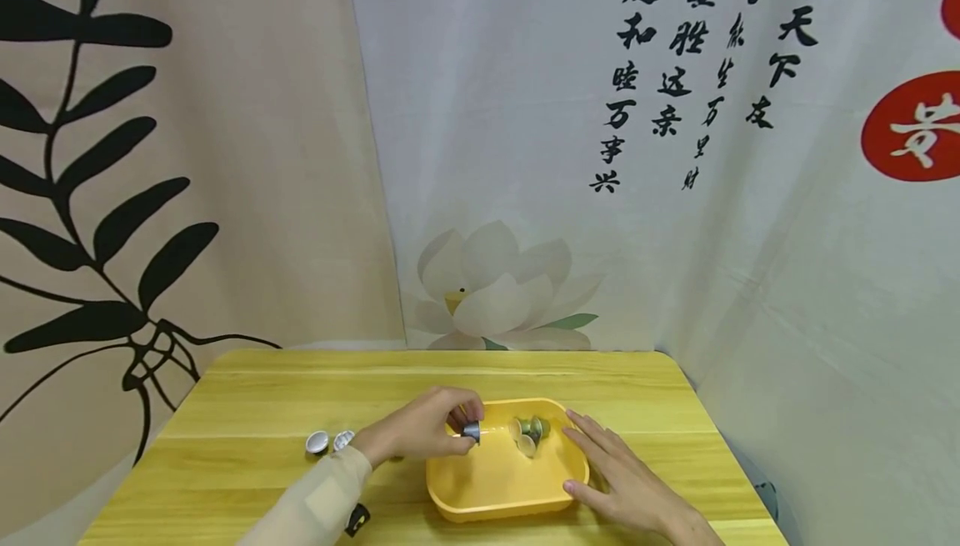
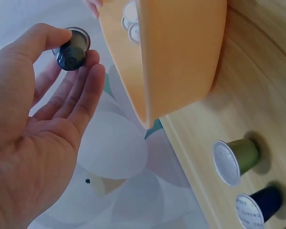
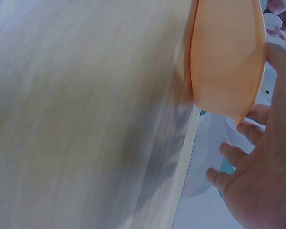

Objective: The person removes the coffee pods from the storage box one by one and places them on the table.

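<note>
In the head view, my left hand (image 1: pixel 427 425) pinches a dark coffee capsule (image 1: pixel 471 431) over the left part of a yellow plastic tray (image 1: pixel 502 513). The left wrist view shows this capsule (image 2: pixel 72 53) between the thumb and fingers, above the tray's rim. Several green and pale capsules (image 1: pixel 529 432) lie together inside the tray, towards its far right. My right hand (image 1: pixel 618 475) touches the tray's right rim with spread fingers. In the right wrist view, its fingertips (image 3: pixel 250 129) are at the rim and the corner of the tray.
Left of the tray, capsules (image 1: pixel 317 443) lie on the wooden table (image 1: pixel 247 413), some partly behind my left arm. A green capsule (image 2: pixel 245 156) and a dark blue one (image 2: pixel 266 204) lie there too. A small black object (image 1: pixel 357 519) shows beside my sleeve. A printed curtain (image 1: pixel 525 154) hangs behind the table.
</note>
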A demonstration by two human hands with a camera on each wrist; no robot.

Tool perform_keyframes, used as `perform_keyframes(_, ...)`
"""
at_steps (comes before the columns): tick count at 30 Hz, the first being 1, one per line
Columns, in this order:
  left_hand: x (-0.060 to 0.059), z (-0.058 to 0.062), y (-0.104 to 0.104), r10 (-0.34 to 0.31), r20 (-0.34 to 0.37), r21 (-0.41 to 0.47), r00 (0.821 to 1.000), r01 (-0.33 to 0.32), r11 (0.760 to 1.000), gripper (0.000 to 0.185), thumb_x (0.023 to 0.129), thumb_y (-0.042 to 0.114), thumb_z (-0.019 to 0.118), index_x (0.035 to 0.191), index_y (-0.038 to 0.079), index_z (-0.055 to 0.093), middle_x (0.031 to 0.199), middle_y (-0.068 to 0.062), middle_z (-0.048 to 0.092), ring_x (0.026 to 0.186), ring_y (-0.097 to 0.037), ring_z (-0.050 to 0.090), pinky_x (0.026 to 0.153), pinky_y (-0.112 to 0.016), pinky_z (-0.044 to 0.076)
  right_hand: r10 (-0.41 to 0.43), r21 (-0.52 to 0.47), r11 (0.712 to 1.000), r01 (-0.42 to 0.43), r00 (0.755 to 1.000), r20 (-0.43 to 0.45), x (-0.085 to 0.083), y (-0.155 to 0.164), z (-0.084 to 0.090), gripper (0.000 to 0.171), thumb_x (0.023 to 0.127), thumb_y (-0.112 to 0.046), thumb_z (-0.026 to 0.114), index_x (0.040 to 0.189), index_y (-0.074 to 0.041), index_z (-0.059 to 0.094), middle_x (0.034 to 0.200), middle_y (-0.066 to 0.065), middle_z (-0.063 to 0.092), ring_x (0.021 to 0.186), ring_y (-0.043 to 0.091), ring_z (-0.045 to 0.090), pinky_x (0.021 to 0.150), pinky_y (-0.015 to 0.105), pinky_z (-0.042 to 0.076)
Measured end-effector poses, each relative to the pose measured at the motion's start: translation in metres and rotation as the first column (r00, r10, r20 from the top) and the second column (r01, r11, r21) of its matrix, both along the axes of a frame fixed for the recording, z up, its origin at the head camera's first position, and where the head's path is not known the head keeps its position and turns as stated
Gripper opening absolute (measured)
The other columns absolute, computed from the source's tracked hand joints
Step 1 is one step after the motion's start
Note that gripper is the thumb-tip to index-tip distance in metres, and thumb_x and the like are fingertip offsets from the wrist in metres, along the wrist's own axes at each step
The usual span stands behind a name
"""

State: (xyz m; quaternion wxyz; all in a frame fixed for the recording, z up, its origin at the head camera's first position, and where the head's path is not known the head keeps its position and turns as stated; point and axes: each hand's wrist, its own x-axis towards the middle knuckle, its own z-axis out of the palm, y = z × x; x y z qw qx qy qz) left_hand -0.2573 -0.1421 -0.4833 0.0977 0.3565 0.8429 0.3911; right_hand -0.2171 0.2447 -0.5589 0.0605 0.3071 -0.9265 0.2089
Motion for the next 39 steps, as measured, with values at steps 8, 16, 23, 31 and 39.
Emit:
perform_keyframes(8,0.008,0.003,-0.014,0.042,-0.021,0.06,0.999,-0.041,0.997,0.021,0.098,0.004,0.082,0.113,0.015,0.072,0.105,0.001,0.08,0.095,-0.002,0.076,0.089,-0.026,0.069,0.006,-0.009,1.0,-0.005,0.999,0.034,-0.003,0.0,0.0,0.076,0.11,-0.059,0.068,0.17,-0.016,0.051,0.187,0.003,0.034,0.169,0.038,0.04,0.131,0.072,0.038)
perform_keyframes(16,0.016,0.007,-0.032,0.14,-0.073,0.028,0.988,-0.138,0.99,0.023,0.098,0.014,0.087,0.116,0.023,0.075,0.107,0.011,0.078,0.101,-0.002,0.072,0.089,-0.035,0.065,0.006,0.003,1.0,-0.006,1.0,0.0,-0.005,0.002,-0.003,0.073,0.11,-0.057,0.068,0.171,-0.02,0.05,0.188,-0.003,0.032,0.168,0.038,0.042,0.129,0.071,0.042)
perform_keyframes(23,0.021,0.002,-0.046,0.181,-0.147,0.04,0.972,-0.177,0.983,0.03,0.096,0.014,0.089,0.124,0.019,0.077,0.109,0.009,0.079,0.098,-0.002,0.069,0.082,-0.034,0.061,0.012,-0.002,1.0,-0.012,1.0,-0.009,-0.004,0.001,-0.003,0.072,0.11,-0.056,0.069,0.171,-0.021,0.05,0.186,0.002,0.035,0.166,0.039,0.045,0.127,0.073,0.043)
perform_keyframes(31,0.031,-0.005,-0.058,0.179,-0.163,0.121,0.97,-0.161,0.98,0.038,0.099,0.011,0.087,0.137,0.011,0.078,0.121,-0.002,0.08,0.102,-0.006,0.072,0.085,-0.038,0.069,0.022,-0.013,1.0,-0.022,1.0,-0.007,-0.003,0.001,-0.001,0.072,0.111,-0.056,0.068,0.171,-0.02,0.051,0.186,0.002,0.036,0.165,0.043,0.045,0.126,0.074,0.043)
perform_keyframes(39,0.04,-0.011,-0.065,0.232,-0.204,0.156,0.951,-0.202,0.967,0.037,0.096,0.004,0.085,0.133,0.005,0.079,0.114,0.002,0.08,0.098,-0.003,0.073,0.088,-0.031,0.069,0.019,-0.006,1.0,-0.019,1.0,-0.018,-0.004,0.002,-0.002,0.072,0.111,-0.056,0.068,0.171,-0.023,0.049,0.188,-0.004,0.032,0.166,0.04,0.045,0.126,0.072,0.043)
